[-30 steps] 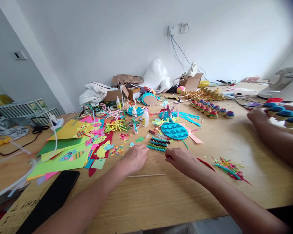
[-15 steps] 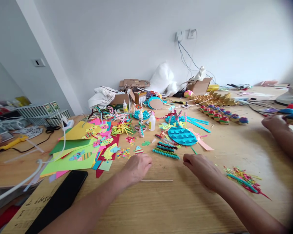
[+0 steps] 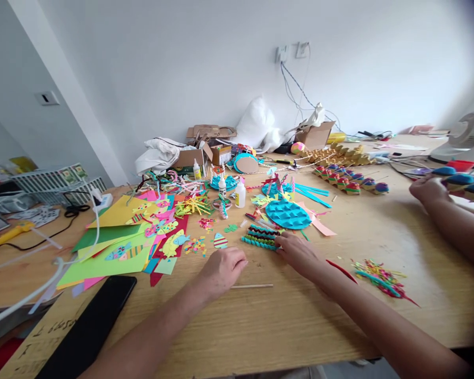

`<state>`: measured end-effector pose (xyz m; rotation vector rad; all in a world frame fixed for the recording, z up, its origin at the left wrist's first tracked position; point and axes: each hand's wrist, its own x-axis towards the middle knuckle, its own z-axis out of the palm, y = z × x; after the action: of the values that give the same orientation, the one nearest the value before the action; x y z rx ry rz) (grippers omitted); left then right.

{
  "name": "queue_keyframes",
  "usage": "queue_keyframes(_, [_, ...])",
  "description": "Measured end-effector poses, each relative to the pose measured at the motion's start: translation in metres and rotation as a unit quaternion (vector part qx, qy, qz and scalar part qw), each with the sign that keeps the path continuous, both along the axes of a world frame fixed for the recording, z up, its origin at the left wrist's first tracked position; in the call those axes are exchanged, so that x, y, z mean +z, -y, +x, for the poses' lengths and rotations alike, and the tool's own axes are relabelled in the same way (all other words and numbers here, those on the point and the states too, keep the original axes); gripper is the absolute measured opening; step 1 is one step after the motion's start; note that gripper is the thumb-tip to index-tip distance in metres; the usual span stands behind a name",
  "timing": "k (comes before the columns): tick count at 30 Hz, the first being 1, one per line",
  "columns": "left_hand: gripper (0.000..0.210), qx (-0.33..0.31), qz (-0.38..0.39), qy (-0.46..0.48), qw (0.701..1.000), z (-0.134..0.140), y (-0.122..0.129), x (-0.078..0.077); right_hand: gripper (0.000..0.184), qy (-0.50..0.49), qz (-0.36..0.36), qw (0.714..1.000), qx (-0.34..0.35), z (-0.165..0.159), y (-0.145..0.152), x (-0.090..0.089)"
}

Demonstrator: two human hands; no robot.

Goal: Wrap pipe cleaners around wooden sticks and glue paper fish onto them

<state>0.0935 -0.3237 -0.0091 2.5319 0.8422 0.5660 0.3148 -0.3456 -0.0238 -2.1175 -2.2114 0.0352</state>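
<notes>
Tan cardboard [image 3: 43, 339], unreadable handwriting [image 3: 56, 327]; left fingers [image 3: 239, 259] curled together; right fingers [image 3: 287, 240] at twisted coils [image 3: 258, 239], grip unclear

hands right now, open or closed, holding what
Left hand: curled closed; whether it holds anything cannot be told.
Right hand: at the twisted rods; grip unclear.

The head camera looks forward and down over the table [image 3: 229, 337] to the wall [image 3: 181, 63], its right edge seemingly blurred.

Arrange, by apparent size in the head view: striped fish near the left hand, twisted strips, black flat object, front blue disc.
Black flat object
Front blue disc
Twisted strips, partly hidden
Striped fish
</notes>
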Motion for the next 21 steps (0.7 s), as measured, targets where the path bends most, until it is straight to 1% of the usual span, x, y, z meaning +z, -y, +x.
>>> queue_keyframes(3, [0.020, 0.011, -0.010, 0.029, 0.999, -0.001, -0.001, -0.005, 0.014, 0.002, 0.004, 1.000, 0.000, -0.003, 0.000, 0.002])
queue_keyframes(5, [0.019, 0.021, -0.022, 0.063, 0.998, -0.003, -0.003, -0.007, 0.015, -0.035, 0.031, 0.999, 0.010, -0.005, 0.003, 0.008])
queue_keyframes(7, [0.016, 0.035, -0.044, 0.117, 0.992, -0.004, -0.004, -0.007, 0.013, -0.135, 0.061, 0.989, 0.018, -0.009, 0.008, 0.017])
queue_keyframes(8, [0.014, 0.042, -0.056, 0.146, 0.987, -0.004, -0.004, -0.007, 0.012, -0.207, 0.065, 0.976, 0.014, -0.012, 0.011, 0.023])
queue_keyframes(9, [0.013, 0.048, -0.064, 0.172, 0.982, -0.004, -0.004, -0.006, 0.010, -0.289, 0.058, 0.956, 0.005, -0.015, 0.012, 0.028])
queue_keyframes(10, [0.012, 0.051, -0.066, 0.192, 0.978, -0.004, -0.003, -0.004, 0.010, -0.379, 0.043, 0.925, -0.006, -0.020, 0.013, 0.034])
queue_keyframes(11, [0.012, 0.050, -0.059, 0.205, 0.976, -0.004, -0.002, -0.002, 0.011, -0.470, 0.022, 0.882, -0.015, -0.025, 0.014, 0.039])
queue_keyframes(12, [0.011, 0.047, -0.045, 0.212, 0.975, -0.004, -0.001, 0.000, 0.014, -0.557, -0.002, 0.830, -0.019, -0.032, 0.014, 0.043])
queue_keyframes(14, [0.010, 0.041, -0.005, 0.219, 0.975, -0.005, 0.003, 0.005, 0.018, -0.698, -0.050, 0.714, -0.012, -0.046, 0.012, 0.049])
queue_keyframes(15, [0.011, 0.039, 0.013, 0.223, 0.974, -0.006, 0.004, 0.008, 0.019, -0.747, -0.073, 0.660, -0.010, -0.053, 0.010, 0.051])
queue_keyframes(16, [0.012, 0.040, 0.030, 0.231, 0.972, -0.007, 0.005, 0.010, 0.020, -0.784, -0.093, 0.613, -0.010, -0.061, 0.009, 0.052])
queue_keyframes(17, [0.014, 0.044, 0.046, 0.241, 0.969, -0.008, 0.006, 0.012, 0.021, -0.812, -0.108, 0.574, -0.012, -0.068, 0.008, 0.053])
queue_keyframes(18, [0.016, 0.047, 0.061, 0.251, 0.965, -0.010, 0.007, 0.014, 0.021, -0.832, -0.119, 0.542, -0.015, -0.075, 0.008, 0.054])
queue_keyframes(19, [0.018, 0.050, 0.075, 0.262, 0.961, -0.011, 0.007, 0.016, 0.021, -0.847, -0.126, 0.516, -0.017, -0.081, 0.008, 0.055])
queue_keyframes(21, [0.017, 0.055, 0.101, 0.280, 0.953, -0.014, 0.007, 0.019, 0.020, -0.866, -0.133, 0.482, -0.017, -0.091, 0.009, 0.056])
